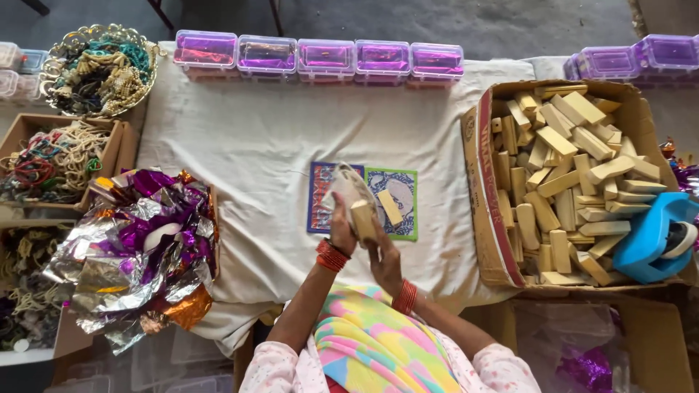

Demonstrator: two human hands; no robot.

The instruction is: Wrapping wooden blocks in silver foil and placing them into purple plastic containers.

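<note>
A pale rectangular wooden block [362, 220] is held upright above the middle of the worktop, with a sheet of pale wrapping paper [345, 185] folded about its upper end. The left hand [342, 231] is closed in a narrow grip on the block's side at 9 o'clock, fingers curled against the paper. The right hand [386, 263] is closed under and behind the block at 5 o'clock; how far its fingers reach round cannot be told.

Directly beneath the block two patterned blue and green square cards [397, 191] lie side by side on the white cloth-covered worktop [255, 138], one carrying a second wooden block [390, 207]. At 3 o'clock a large open cardboard box of wooden blocks [480, 189] is seen, with a blue plastic tape dispenser [652, 236] on its far rim. At 9 o'clock a heap of crumpled silver and purple foil [138, 247] is piled. At 12 o'clock a row of clear purple-lidded plastic boxes [324, 58] is lined along the worktop's edge. At 10 o'clock trays of bead strings [62, 156] are set.

Both forearms are raised from 6 o'clock, wrists bent inward, red bangles [331, 256] worn on each.
</note>
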